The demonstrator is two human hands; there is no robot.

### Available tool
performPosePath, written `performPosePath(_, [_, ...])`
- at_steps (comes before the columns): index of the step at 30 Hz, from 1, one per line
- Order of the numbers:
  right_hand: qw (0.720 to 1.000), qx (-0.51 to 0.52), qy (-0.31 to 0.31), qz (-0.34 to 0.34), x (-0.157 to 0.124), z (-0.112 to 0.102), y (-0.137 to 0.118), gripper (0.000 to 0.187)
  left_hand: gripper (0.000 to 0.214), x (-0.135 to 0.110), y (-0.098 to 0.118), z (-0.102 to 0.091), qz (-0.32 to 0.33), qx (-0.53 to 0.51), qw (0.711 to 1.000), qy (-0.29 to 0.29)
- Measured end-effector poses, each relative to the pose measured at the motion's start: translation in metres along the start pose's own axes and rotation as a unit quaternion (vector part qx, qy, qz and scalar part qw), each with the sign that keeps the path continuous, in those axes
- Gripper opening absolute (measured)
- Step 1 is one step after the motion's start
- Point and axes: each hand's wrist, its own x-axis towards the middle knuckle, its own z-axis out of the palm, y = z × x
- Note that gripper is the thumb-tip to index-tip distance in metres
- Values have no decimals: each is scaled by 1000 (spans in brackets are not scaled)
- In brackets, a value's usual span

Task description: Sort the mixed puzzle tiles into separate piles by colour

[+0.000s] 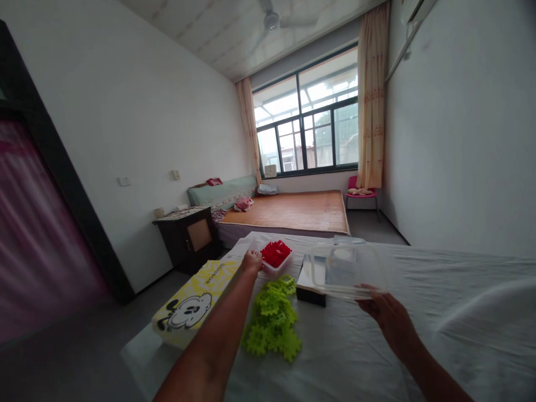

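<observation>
My left hand [252, 261] reaches forward and grips the near-left edge of a small clear tub [281, 267] filled with red plastic pieces [276, 253]. My right hand [387, 312] holds up a clear plastic lid [349, 268] by its near edge, above the white sheet [419, 312]. A heap of lime-green interlocking pieces [273, 322] lies on the sheet between my two arms. A dark box [310, 289] with a white top sits just behind the heap, partly under the lid.
A yellow box with a cartoon dog [196, 298] lies at the sheet's left edge. Beyond are a dark bedside cabinet [189, 237], a bed with a bamboo mat [293, 212], a pink chair [362, 194] and a large window [310, 123].
</observation>
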Motion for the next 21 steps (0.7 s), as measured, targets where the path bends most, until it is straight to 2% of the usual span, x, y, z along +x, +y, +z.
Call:
performPosePath(2, [1000,-4,0,0,-1,-1,-1,35,20,6,7,-17,-15,37,999,6])
performPosePath(5, [1000,-3,0,-2,-1,-1,-2,34,25,8,16,-49,14,102,995,20])
performPosePath(8, [1000,4,2,-3,-2,0,-3,32,29,-5,18,-76,53,160,985,31])
performPosePath(10, [1000,8,3,0,-3,2,-3,32,28,-22,18,-87,105,229,967,34])
performPosePath(14, [1000,9,-4,2,-6,5,-2,30,26,-62,13,-90,199,351,915,25])
performPosePath(18, [1000,7,-8,3,-6,3,0,30,22,-95,6,-84,241,360,901,4])
performPosePath(21, [1000,5,-7,8,-5,1,2,34,20,-111,2,-80,283,345,895,-20])
